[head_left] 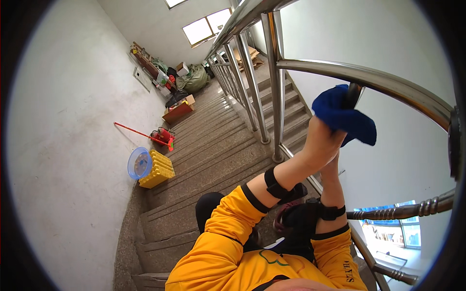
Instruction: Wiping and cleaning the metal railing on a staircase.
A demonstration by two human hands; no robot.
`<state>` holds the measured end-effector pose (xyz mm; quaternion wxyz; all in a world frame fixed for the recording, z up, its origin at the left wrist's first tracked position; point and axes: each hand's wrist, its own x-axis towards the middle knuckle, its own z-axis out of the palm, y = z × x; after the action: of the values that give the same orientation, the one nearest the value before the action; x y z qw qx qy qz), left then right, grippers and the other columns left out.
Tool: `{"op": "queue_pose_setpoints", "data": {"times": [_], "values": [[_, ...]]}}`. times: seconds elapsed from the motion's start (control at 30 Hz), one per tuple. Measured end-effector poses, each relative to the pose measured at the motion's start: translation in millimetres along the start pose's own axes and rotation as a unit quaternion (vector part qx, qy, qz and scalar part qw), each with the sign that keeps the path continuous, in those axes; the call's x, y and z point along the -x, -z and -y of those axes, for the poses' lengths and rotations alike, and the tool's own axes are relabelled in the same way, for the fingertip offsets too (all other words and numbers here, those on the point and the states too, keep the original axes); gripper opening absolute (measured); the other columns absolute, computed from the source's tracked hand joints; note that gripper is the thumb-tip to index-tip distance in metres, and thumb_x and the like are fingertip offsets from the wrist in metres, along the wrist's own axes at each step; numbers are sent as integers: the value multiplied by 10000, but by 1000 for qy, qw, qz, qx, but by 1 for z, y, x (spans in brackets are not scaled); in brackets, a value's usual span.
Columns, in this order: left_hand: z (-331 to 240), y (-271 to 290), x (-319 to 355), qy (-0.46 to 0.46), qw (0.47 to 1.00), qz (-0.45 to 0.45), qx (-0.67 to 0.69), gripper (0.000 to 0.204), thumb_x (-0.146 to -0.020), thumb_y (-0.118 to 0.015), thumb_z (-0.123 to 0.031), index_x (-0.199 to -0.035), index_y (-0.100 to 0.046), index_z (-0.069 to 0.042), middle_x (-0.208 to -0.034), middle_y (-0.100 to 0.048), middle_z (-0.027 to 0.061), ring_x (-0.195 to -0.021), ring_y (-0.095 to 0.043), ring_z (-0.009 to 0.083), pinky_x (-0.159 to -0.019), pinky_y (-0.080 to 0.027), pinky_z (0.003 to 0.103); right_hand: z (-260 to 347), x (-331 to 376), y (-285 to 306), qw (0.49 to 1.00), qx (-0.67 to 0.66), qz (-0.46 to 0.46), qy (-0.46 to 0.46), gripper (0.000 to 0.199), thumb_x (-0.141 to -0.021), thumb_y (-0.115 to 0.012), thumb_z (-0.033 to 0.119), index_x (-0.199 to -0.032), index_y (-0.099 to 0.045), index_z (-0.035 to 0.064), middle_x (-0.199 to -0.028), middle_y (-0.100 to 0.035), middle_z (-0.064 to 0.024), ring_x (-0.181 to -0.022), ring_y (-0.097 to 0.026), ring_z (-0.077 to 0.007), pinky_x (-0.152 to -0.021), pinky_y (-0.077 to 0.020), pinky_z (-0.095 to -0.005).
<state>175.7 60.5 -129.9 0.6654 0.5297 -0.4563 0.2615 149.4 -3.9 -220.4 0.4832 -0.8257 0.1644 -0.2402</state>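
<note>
Head view looks down a stairwell, where both forearms in yellow sleeves rise from the lower edge toward a steel handrail (369,80). The left hand (324,140) is closed around a blue cloth (342,116), its grip fully wrapped so the fingers are buried in the folds. The cloth is bunched against a dark upright post (353,94) just under the slanting top rail, touching it, with a loose flap hanging toward the right. The right hand (331,162) sits just below and behind the left wrist; most of it is hidden, so whether its grip is closed or loose cannot be told, nor whether it has hold of anything. Each wrist carries a black strap (284,189).

Concrete steps (213,155) descend toward the upper middle, bounded on the right by the row of shiny balusters (252,92). At the left edge of the steps, against the white wall, stand a yellow crate (156,169) with a round blue lid (139,163) leaning on it. Just above them lies a red-handled tool (138,132) next to small red containers (162,135). Further down the left edge sit a flat brown box (178,110), a green sack (194,77) and other clutter on the landing under bright windows (206,26).
</note>
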Motion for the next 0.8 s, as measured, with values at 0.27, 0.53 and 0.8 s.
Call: {"op": "queue_pose_setpoints", "data": {"times": [0.27, 0.53, 0.8], "values": [[-35, -18, 18, 6, 994, 19, -109, 542, -798, -536, -289, -1212, -514, 61, -1246, -519, 195, -1194, -440, 378, -1033, -300, 451, 10, 20, 15, 998, 27, 9, -53, 202, -870, -603, 196, -895, -598, -4, -787, -642, -85, -697, -590, -178, -646, -447, -340], [-79, -84, 14, 107, 959, 106, 238, 447, -711, -639, -41, -1133, -496, 0, -1105, -534, 210, -1026, -536, 351, -918, -419, 389, -11, 18, 0, 983, -164, -9, -77, 195, -847, -643, 159, -759, -568, 3, -655, -592, -53, -616, -547, -122, -601, -426, -275], [-128, -108, 2, 154, 849, 241, 443, 302, -714, -663, -92, -967, -534, 11, -826, -578, 137, -746, -566, 228, -711, -472, 330, -12, 18, -1, 984, -171, -12, -56, 213, -833, -650, 167, -747, -553, -2, -639, -593, -63, -601, -551, -134, -596, -433, -284]]}}
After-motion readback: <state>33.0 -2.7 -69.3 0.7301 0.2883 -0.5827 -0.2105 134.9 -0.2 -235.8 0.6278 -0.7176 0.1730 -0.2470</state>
